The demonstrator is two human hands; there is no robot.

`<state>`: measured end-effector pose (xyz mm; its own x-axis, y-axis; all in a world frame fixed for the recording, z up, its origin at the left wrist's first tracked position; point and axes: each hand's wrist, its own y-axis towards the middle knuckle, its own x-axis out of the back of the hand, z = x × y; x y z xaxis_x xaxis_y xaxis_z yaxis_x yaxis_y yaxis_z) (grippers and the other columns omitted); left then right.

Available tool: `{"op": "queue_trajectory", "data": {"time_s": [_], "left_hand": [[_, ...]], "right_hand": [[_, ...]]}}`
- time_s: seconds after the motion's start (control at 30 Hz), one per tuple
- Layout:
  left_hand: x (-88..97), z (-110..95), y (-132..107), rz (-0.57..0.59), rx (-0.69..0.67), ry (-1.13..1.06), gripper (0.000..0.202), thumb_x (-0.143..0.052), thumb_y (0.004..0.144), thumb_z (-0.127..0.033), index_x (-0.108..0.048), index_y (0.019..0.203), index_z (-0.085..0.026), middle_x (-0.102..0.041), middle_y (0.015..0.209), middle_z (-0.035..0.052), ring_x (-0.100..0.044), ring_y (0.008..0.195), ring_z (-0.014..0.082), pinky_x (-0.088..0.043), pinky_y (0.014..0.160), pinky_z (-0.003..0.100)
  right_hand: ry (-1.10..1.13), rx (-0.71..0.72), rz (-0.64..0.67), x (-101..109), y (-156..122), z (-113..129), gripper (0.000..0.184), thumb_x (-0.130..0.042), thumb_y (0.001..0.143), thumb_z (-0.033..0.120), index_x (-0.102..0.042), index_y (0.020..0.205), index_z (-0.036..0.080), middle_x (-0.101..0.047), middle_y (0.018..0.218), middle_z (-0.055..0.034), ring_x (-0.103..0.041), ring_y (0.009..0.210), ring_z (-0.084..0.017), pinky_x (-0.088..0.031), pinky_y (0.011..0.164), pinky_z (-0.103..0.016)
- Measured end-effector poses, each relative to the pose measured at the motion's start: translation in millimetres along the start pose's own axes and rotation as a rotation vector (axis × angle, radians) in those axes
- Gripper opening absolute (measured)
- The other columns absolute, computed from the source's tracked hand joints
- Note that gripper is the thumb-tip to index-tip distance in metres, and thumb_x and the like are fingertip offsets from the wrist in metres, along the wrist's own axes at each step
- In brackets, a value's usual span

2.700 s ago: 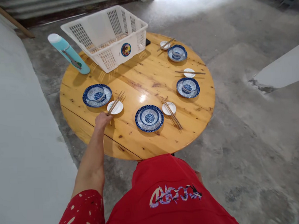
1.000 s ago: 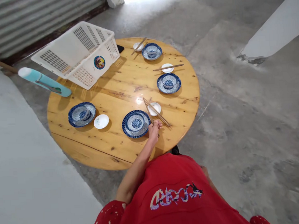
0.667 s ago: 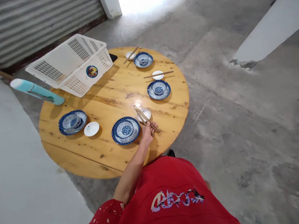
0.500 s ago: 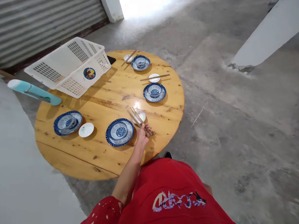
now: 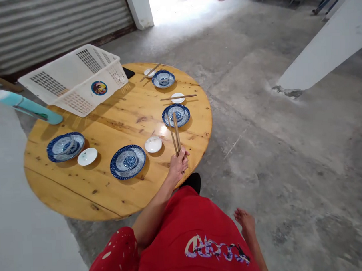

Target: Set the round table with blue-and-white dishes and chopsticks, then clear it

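My left hand is closed around several wooden chopsticks, held upright-tilted over the table's near right edge. Their tips overlap the view of a blue-patterned plate with a glass-like bowl. Left of the hand lie a small white dish and another blue-rimmed plate with a bowl. My right hand hangs beside my red shirt, away from the table, fingers loosely apart and holding nothing visible.
On the round wooden table stand a white plastic basket and a turquoise cylinder. A third setting has a plate and white dish. Chopsticks rest across a far dish. A white pillar rises at right.
My left hand has lifted the chopsticks off the small white dish and drawn them right, pointing them more upright. My right hand has come into view at my side.
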<state>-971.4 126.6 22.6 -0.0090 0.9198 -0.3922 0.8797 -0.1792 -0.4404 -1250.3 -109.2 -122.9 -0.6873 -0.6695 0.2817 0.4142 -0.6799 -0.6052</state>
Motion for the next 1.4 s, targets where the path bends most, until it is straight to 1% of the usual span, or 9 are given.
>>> {"op": "queue_trajectory", "data": {"time_s": [0.2, 0.47, 0.7, 0.8, 0.87, 0.97, 1.1, 1.23, 1.4], "left_hand": [[-25.5, 8.5, 29.8, 0.026, -0.004, 0.132, 0.05, -0.065, 0.078, -0.066, -0.055, 0.077, -0.017, -0.033, 0.044, -0.0112, -0.022, 0.032, 0.0022, -0.015, 0.033, 0.018], [-85.9, 20.2, 95.6, 0.097, 0.034, 0.306, 0.046, -0.052, 0.085, -0.063, -0.056, 0.076, -0.018, -0.035, 0.043, -0.0094, -0.026, 0.033, 0.0054, -0.019, 0.037, 0.02], [-141.4, 29.0, 145.6, 0.365, 0.049, 0.564, 0.036, -0.052, 0.086, -0.049, -0.053, 0.068, -0.018, -0.042, 0.053, -0.0046, -0.038, 0.049, 0.0088, -0.026, 0.048, 0.022], [-154.9, 22.9, 160.6, 0.461, -0.027, 0.632, 0.034, -0.053, 0.086, -0.045, -0.047, 0.064, -0.019, -0.036, 0.056, -0.0048, -0.034, 0.052, 0.009, -0.022, 0.049, 0.023], [-159.9, 17.2, 168.1, 0.491, -0.054, 0.658, 0.035, -0.051, 0.088, -0.045, -0.046, 0.064, -0.02, -0.035, 0.056, -0.0046, -0.034, 0.053, 0.0095, -0.023, 0.05, 0.023], [-161.5, 9.5, 177.9, 0.51, -0.029, 0.661, 0.034, -0.052, 0.088, -0.047, -0.052, 0.067, -0.02, -0.044, 0.057, -0.0046, -0.041, 0.053, 0.0106, -0.03, 0.052, 0.023], [-152.9, 1.2, 192.7, 0.227, -0.161, 0.618, 0.033, -0.044, 0.094, -0.045, -0.066, 0.095, -0.02, -0.068, 0.09, 0.0035, -0.063, 0.085, 0.018, -0.047, 0.078, 0.027], [-139.6, -8.4, 215.4, -0.227, -0.388, 0.668, 0.047, -0.049, 0.092, -0.041, -0.054, 0.134, -0.019, -0.055, 0.14, 0.0147, -0.049, 0.132, 0.0263, -0.036, 0.112, 0.042], [-142.3, -22.9, 260.7, -0.409, -0.483, 0.564, 0.045, -0.066, 0.078, -0.033, -0.062, 0.12, -0.019, -0.061, 0.13, 0.0161, -0.052, 0.127, 0.0299, -0.036, 0.112, 0.046]], "right_hand": [[0.042, 0.091, 0.134, -39.1, 46.6, 77.9, 0.052, -0.072, 0.059, 0.059, -0.069, 0.085, 0.014, -0.07, 0.071, -0.0048, -0.063, 0.058, -0.016, -0.049, 0.056, -0.027], [-0.056, 0.372, 0.307, -96.5, 106.0, 255.8, 0.049, -0.07, 0.074, 0.06, -0.07, 0.09, 0.014, -0.07, 0.079, -0.0061, -0.063, 0.067, -0.017, -0.05, 0.066, -0.03], [0.175, 0.304, 0.654, -178.3, 132.8, 368.3, 0.049, -0.072, 0.079, 0.056, -0.064, 0.111, 0.021, -0.071, 0.105, -0.0066, -0.068, 0.089, -0.019, -0.051, 0.085, -0.036], [0.284, 0.165, 0.711, -196.2, 137.4, 391.7, 0.045, -0.071, 0.08, 0.055, -0.064, 0.109, 0.021, -0.064, 0.077, 0.0021, -0.061, 0.063, -0.011, -0.049, 0.064, -0.026], [0.304, 0.11, 0.684, -202.3, 139.4, 404.1, 0.037, -0.07, 0.081, 0.054, -0.064, 0.096, 0.02, -0.041, 0.054, 0.0102, -0.04, 0.043, -0.006, -0.036, 0.047, -0.021], [0.29, 0.136, 0.644, -212.7, 140.8, 426.8, 0.036, -0.067, 0.083, 0.055, -0.059, 0.079, 0.02, -0.024, 0.047, 0.0133, -0.02, 0.037, -0.005, -0.025, 0.04, -0.019], [0.257, 0.367, 0.632, -240.8, 138.4, 466.7, 0.041, -0.064, 0.086, 0.055, -0.054, 0.067, 0.02, -0.029, 0.044, 0.0108, -0.024, 0.038, -0.006, -0.027, 0.042, -0.021], [0.048, 0.711, 0.767, -282.5, 140.0, 487.2, 0.042, -0.057, 0.092, 0.053, -0.06, 0.066, 0.02, -0.044, 0.051, 0.0043, -0.04, 0.047, -0.01, -0.034, 0.049, -0.025], [-0.227, 1.086, 1.063, -337.2, 162.0, 482.2, 0.045, -0.046, 0.097, 0.045, -0.057, 0.06, 0.022, -0.054, 0.061, -0.0009, -0.049, 0.059, -0.014, -0.04, 0.061, -0.029]]}}
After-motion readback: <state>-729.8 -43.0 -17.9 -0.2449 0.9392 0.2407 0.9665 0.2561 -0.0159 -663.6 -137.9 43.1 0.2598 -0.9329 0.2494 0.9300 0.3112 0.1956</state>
